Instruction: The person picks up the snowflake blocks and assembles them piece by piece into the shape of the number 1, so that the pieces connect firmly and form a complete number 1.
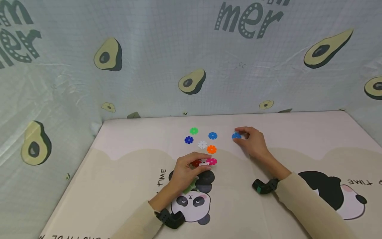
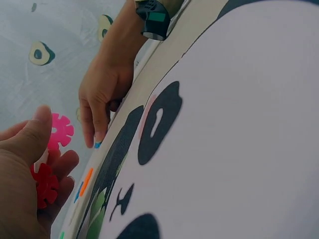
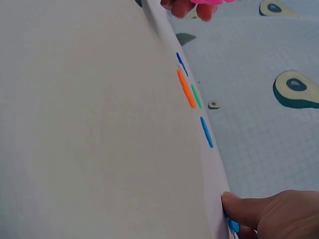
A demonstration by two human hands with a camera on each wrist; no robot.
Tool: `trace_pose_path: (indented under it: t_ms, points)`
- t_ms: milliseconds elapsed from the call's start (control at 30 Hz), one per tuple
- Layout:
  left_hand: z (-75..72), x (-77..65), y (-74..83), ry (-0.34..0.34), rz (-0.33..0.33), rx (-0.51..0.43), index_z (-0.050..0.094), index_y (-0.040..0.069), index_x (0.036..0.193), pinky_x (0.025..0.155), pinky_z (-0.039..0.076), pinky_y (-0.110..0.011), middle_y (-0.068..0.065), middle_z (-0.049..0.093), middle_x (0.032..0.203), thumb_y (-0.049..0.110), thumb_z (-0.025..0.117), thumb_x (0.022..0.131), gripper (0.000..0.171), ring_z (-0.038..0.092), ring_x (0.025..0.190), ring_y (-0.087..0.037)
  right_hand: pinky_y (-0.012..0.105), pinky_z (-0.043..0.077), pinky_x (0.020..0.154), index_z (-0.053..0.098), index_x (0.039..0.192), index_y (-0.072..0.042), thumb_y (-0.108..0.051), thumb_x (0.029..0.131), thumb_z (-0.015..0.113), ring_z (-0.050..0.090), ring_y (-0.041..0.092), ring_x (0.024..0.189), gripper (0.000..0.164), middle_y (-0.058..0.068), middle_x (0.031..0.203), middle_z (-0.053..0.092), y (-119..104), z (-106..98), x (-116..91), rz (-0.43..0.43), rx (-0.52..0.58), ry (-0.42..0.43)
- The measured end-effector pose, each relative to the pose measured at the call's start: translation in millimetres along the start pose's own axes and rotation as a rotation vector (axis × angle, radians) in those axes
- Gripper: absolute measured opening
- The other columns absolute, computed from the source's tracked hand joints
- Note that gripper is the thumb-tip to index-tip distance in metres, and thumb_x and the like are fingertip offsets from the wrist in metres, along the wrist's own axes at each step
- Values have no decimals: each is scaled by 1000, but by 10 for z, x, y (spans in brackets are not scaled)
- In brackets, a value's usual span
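I'm in plain beige long sleeves (image 1: 313, 202), cuffs ending near my wrists. Each wrist carries a black unit: my left wrist unit (image 1: 170, 218) is chunky with an angled body; my right wrist unit (image 1: 265, 186) matches in colour, has a green rectangular patch (image 2: 156, 17) on the housing, rounded end. Left hand (image 1: 188, 167) and right hand (image 1: 253, 141) bare.

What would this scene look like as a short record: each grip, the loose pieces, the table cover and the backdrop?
Left grip: holds a red disc, a white piece and a pink disc
Right grip: pinches a blue disc
Loose pieces: five; green disc, dark blue disc, second blue disc, white disc, orange disc
Disc shape: notched edges, like flowers
Table cover: pale, printed with a panda
Backdrop: pale sheet with avocado pictures
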State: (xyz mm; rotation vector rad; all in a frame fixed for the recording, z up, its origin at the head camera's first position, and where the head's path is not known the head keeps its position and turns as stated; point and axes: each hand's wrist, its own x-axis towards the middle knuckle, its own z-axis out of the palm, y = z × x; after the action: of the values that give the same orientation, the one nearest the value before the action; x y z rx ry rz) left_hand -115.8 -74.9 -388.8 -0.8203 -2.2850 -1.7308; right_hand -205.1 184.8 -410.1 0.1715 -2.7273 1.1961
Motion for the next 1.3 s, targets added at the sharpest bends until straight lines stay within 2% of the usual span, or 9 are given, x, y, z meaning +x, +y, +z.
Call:
trace_pose_path:
  t_ms: [133, 367, 633, 733, 900, 1000, 1200, 1300]
  points:
    - [-3, 12, -8, -6, -6, -12, 70, -2, 105, 69, 50, -26, -12, 70, 99, -3, 75, 78, 28, 60, 85, -25, 34, 38, 68, 67, 115, -1, -13, 85, 73, 46, 25, 81, 33, 14, 94, 55, 0, -44, -1, -25, -19, -17]
    - [-12, 26, -5, -10, -37, -22, 70, -1, 106, 75, 51, -25, -10, 70, 102, -2, 74, 80, 26, 62, 93, -24, 33, 37, 66, 69, 107, -2, -15, 85, 74, 45, 23, 78, 26, 11, 88, 49, 7, -103, 11, -40, -14, -34]
    - [-9, 19, 3, -10, -68, -22, 71, 0, 107, 79, 52, -30, -9, 70, 103, -1, 74, 81, 26, 63, 96, -25, 28, 36, 58, 70, 104, -6, -16, 83, 76, 47, 19, 68, 24, 5, 72, 54, 39, -113, -1, -90, -14, -8]
    - [-5, 13, 2, -8, -77, -16, 71, 0, 107, 81, 52, -33, -9, 70, 103, 0, 74, 81, 26, 63, 98, -24, 27, 38, 58, 71, 106, -7, -17, 83, 76, 49, 19, 69, 26, 4, 74, 57, 71, -113, -5, -98, -17, -3]
    - [1, 0, 5, -3, -97, 3, 71, 1, 107, 81, 52, -31, -9, 70, 103, 2, 74, 81, 26, 62, 99, -22, 28, 43, 64, 71, 111, -9, -22, 85, 75, 56, 18, 76, 29, 6, 87, 66, 86, -138, -28, -65, 0, -20]
    - [2, -5, 10, -1, -101, 8, 71, 0, 108, 80, 51, -28, -9, 70, 104, 2, 73, 82, 26, 62, 99, -22, 25, 46, 69, 69, 117, -8, -21, 88, 71, 63, 18, 80, 31, 8, 95, 69, 64, -186, -69, -28, 69, -59]
    - [5, -4, -1, 0, -67, 2, 71, 0, 106, 73, 50, -25, -9, 70, 102, 1, 74, 81, 25, 62, 93, -25, 17, 49, 74, 64, 122, -2, -16, 92, 66, 70, 19, 79, 34, 15, 97, 69, 20, -243, -150, 71, 295, -178]
    - [21, -15, -158, 6, -63, 2, 72, 4, 107, 77, 50, -27, -5, 70, 104, 5, 74, 82, 25, 62, 96, -21, 19, 49, 76, 65, 121, -5, -22, 90, 69, 70, 21, 78, 36, 13, 92, 70, 17, -236, -174, 121, 359, -224]
